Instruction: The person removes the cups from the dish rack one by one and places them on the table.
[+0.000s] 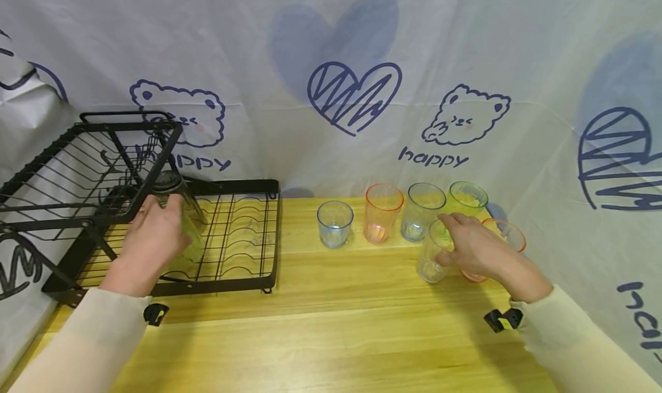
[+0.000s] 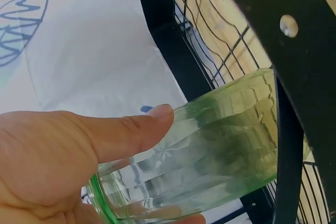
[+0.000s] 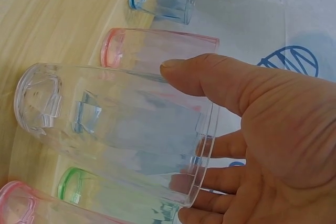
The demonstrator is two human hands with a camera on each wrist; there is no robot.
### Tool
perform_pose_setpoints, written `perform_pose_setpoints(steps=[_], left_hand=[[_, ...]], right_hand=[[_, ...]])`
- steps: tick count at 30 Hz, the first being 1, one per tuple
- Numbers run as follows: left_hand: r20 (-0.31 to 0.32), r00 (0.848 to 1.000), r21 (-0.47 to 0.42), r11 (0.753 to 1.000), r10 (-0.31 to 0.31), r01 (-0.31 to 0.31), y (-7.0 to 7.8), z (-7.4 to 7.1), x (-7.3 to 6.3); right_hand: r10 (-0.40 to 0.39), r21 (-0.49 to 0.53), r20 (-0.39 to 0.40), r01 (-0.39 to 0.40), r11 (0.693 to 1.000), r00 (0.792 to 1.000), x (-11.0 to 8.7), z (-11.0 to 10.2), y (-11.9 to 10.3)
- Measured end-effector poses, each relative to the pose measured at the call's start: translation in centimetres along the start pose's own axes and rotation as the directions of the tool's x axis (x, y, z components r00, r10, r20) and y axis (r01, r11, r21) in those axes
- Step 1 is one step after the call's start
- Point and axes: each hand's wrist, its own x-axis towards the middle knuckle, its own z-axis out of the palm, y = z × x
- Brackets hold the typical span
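Note:
At the left, my left hand holds a green tumbler by its upper part, inside the black dish rack. The left wrist view shows the thumb along one side of the green tumbler and fingertips at the other. A dark-looking glass stands just behind it on the rack. On the right, my right hand grips a clear tumbler near its rim, thumb on one side and fingers on the other. The clear tumbler looks empty in the right wrist view.
Along the back stand a short blue-rimmed glass, a red-rimmed tumbler, a blue-rimmed tumbler and a green-rimmed tumbler. Another red-rimmed tumbler is partly behind my right hand. The rack's upper tier overhangs the left side.

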Motion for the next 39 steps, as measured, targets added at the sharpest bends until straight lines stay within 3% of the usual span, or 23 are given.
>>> perform_pose_setpoints(steps=[10,14,19,24,27,31,39], left_hand=[[-0.140,0.986,0.005,0.996,0.090,-0.091,1.4,-0.1,-1.7],[-0.148,0.986,-0.025,0.996,0.076,-0.080,2.1,-0.6,-2.5],[-0.185,0.981,-0.039,0.997,0.059,-0.067,3.2,-0.8,-3.6],[-0.222,0.975,-0.135,0.990,0.010,-0.041,4.4,-1.0,-4.6],[-0.217,0.975,-0.228,0.974,-0.042,-0.008,5.2,-0.9,-5.0],[-0.158,0.982,-0.328,0.944,-0.101,0.044,5.8,-0.6,-5.4],[-0.102,0.985,-0.445,0.892,-0.141,0.081,5.9,0.7,-5.9]], right_hand=[[-0.034,0.007,-0.064,0.035,0.999,0.997,-0.3,-0.7,-0.7],[-0.049,0.038,-0.126,0.055,0.998,0.991,-0.3,-0.8,-1.9],[-0.094,0.082,-0.232,0.116,0.990,0.968,-0.1,-0.1,-3.4],[-0.103,0.141,-0.313,0.154,0.978,0.944,0.1,0.8,-4.7],[-0.103,0.164,-0.353,0.170,0.972,0.930,0.1,1.3,-5.4],[-0.099,0.190,-0.386,0.184,0.964,0.917,0.4,2.2,-6.4],[-0.138,0.207,-0.436,0.248,0.947,0.890,0.8,3.4,-7.6]])
